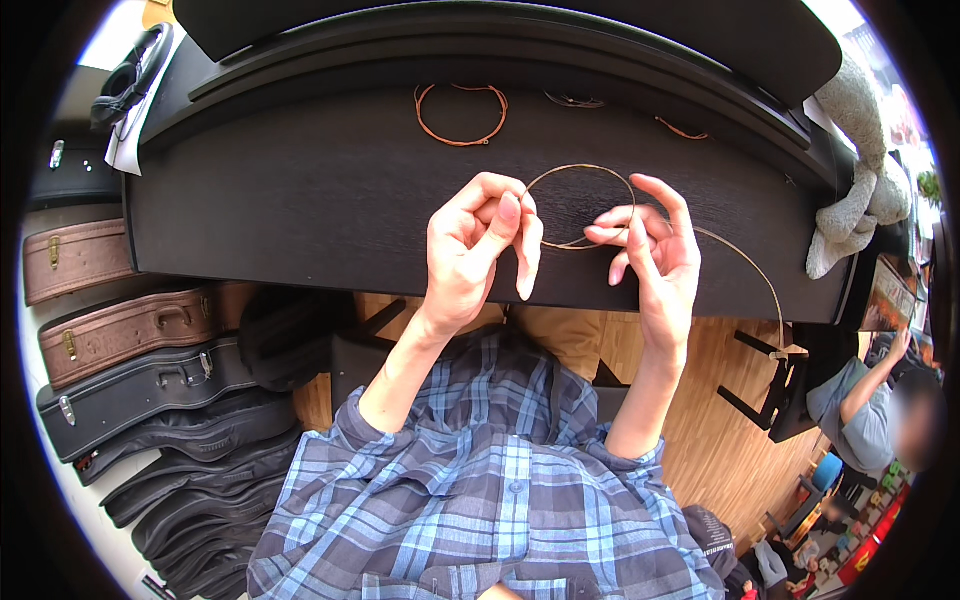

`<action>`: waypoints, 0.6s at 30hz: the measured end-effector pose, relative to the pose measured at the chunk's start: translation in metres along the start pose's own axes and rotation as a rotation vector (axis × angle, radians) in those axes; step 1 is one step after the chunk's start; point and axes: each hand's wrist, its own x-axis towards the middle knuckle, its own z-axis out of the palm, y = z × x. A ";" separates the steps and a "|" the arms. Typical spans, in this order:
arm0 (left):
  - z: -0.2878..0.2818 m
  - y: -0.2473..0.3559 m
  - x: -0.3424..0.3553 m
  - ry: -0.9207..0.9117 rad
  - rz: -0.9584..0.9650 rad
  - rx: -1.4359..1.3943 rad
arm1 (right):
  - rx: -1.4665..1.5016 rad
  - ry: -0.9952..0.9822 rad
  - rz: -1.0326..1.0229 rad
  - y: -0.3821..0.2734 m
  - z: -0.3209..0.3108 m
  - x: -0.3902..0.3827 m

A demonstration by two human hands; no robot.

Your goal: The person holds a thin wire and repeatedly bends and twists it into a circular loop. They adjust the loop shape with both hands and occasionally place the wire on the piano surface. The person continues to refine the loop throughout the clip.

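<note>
Your left hand (470, 250) is raised over the front edge of the closed black piano lid (300, 200), fingers curled together and pinched on a thin metal guitar string (580, 168) that loops up in a ring between your two hands. Your right hand (650, 250) sits just beside it, thumb and forefinger closed on the same string at the ring's right side, the other fingers spread loose. From there the string's free end arcs off to the right, past the lid's front edge, and hangs down toward the wooden floor (720, 440). Farther back on the lid, near its rear edge, lies a coiled copper-coloured string (462, 140), with two smaller wire scraps to its right. A grey plush toy (850, 190) drapes over the lid's right end. Along the floor to your left stand several instrument cases (130, 330), brown and black.
</note>
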 end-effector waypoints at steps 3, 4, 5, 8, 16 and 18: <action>-0.001 0.001 -0.001 0.009 -0.028 -0.049 | 0.038 -0.052 -0.012 0.004 -0.009 -0.001; -0.001 0.001 -0.001 0.011 -0.039 -0.064 | 0.051 -0.063 -0.019 0.007 -0.010 0.000; -0.001 0.001 -0.001 0.000 -0.045 -0.062 | 0.078 -0.075 -0.026 0.009 -0.011 0.000; -0.002 0.002 0.000 -0.018 -0.051 -0.052 | 0.050 -0.054 -0.008 0.011 -0.013 -0.002; -0.004 0.003 -0.001 -0.023 -0.058 -0.117 | 0.163 -0.085 0.045 0.002 -0.012 0.000; -0.005 0.003 0.000 -0.026 -0.056 -0.140 | 0.157 -0.083 0.052 0.000 -0.010 0.001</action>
